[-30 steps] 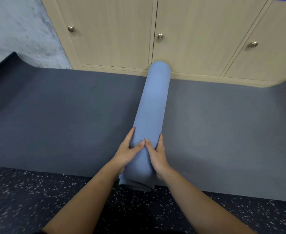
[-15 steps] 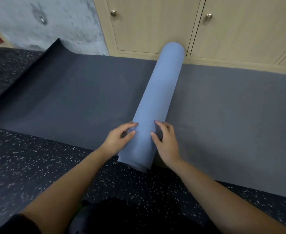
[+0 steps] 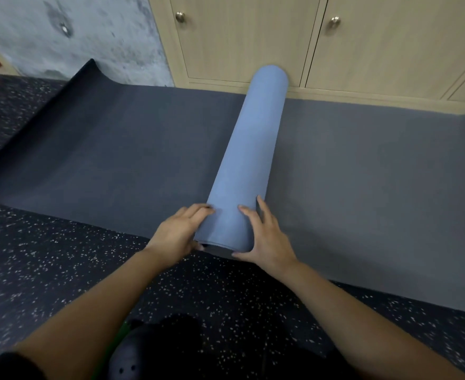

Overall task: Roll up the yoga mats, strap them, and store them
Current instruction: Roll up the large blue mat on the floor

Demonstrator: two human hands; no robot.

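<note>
Blue mat roll (image 3: 250, 149) — pressed by left hand (image 3: 177, 234) and right hand (image 3: 267, 239), grips released.

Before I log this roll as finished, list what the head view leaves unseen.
Head view only:
- Blue mat roll: its loose edge, hidden by the roll's own body.
- Roll's far end: contact with the cabinet cannot be told.
- Dark grey mat: right end cut off by the frame edge.
- Dark object at the bottom edge: blurred, cut off.
</note>
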